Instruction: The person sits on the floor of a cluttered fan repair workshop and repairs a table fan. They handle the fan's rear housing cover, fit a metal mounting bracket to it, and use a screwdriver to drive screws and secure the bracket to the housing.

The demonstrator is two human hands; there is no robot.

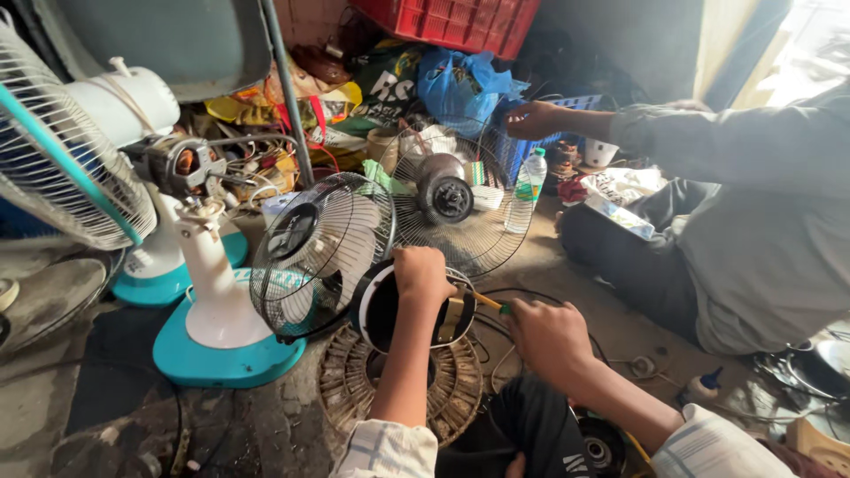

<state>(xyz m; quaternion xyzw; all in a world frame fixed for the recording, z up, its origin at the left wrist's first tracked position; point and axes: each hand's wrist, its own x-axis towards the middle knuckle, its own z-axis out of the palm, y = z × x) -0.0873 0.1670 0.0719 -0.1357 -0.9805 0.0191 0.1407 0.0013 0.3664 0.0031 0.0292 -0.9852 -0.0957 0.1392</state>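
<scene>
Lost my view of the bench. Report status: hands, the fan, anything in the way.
Left hand gripping fan motor housing. Right hand holding screwdriver at its back. Wire fan guard attached in front. Co-worker's hand apart, farther back.

Left hand (421, 273) curled into a loose fist, knuckles up, forearm stretched straight forward from a rolled light sleeve. Right hand (549, 338) closed too, thumb side up, wrist bent a bit, forearm angling in from lower right.

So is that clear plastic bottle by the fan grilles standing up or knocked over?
Upright. The clear bottle stands on its base, cap on top, beside the round wire grille.
</scene>
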